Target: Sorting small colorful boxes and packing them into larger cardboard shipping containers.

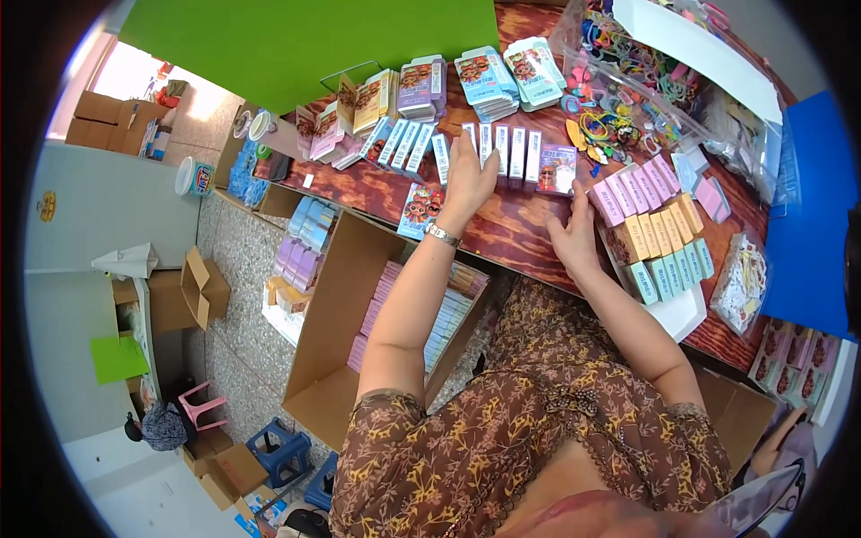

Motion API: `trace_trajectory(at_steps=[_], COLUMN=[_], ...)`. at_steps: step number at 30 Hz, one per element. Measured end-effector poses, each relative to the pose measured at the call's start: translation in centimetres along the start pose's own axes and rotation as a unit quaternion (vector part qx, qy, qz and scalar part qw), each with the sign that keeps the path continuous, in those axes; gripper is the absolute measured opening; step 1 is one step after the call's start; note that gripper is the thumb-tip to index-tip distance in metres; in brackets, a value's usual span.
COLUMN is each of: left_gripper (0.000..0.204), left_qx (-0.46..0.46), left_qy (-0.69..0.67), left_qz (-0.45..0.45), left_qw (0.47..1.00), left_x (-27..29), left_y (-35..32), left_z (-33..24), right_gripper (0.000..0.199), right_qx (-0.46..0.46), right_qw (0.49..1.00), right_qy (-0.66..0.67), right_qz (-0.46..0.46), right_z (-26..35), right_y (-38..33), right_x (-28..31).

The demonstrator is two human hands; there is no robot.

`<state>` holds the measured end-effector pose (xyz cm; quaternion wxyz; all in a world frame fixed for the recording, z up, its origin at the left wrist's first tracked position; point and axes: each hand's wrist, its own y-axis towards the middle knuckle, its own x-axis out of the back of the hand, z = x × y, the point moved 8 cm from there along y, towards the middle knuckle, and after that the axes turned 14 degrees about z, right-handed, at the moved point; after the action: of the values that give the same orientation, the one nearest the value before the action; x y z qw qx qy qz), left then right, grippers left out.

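Note:
My left hand point(468, 184), a bracelet on its wrist, reaches over a row of small upright boxes with its fingers stretched out and thumb apart. Its fingertips touch the narrow purple-and-white boxes point(517, 154) in the row. At the row's right end, a purple box point(558, 169) shows its printed front. Beside that box, my right hand point(574, 235) has its fingers extended and holds nothing. Left of my left hand stand several blue-and-white boxes point(408, 145). Another blue box point(418, 212) lies by the table's front edge, near my left wrist.
Flattened cartons point(484, 81) are stacked along the back. To the right, a white tray point(677, 314) bears pink, orange and teal boxes. Clear bags hold colourful hair ties point(628, 76) and small white pieces point(740, 287). A large cardboard box point(314, 350) with packed boxes stands below the table.

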<state>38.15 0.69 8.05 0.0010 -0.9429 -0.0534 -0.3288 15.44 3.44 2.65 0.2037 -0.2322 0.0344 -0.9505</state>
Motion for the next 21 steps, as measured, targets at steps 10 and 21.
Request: trace_trajectory(at_steps=[10,21], left_gripper=[0.038,0.05], left_qx=[0.016,-0.132], left_qy=[0.039,-0.066], left_qz=[-0.038,-0.055], left_qw=[0.998,0.988], left_x=[-0.3,3.0], left_y=[1.6,-8.1], left_z=[3.6,-10.3], right_gripper=[0.061,0.061], right_qx=[0.052,0.141], right_qw=[0.99,0.974], right_qy=[0.115,0.174], right_qz=[-0.069,0.028], right_z=[1.7,7.3], right_y=[4.2,-4.5], right_x=[-0.9,4.5])
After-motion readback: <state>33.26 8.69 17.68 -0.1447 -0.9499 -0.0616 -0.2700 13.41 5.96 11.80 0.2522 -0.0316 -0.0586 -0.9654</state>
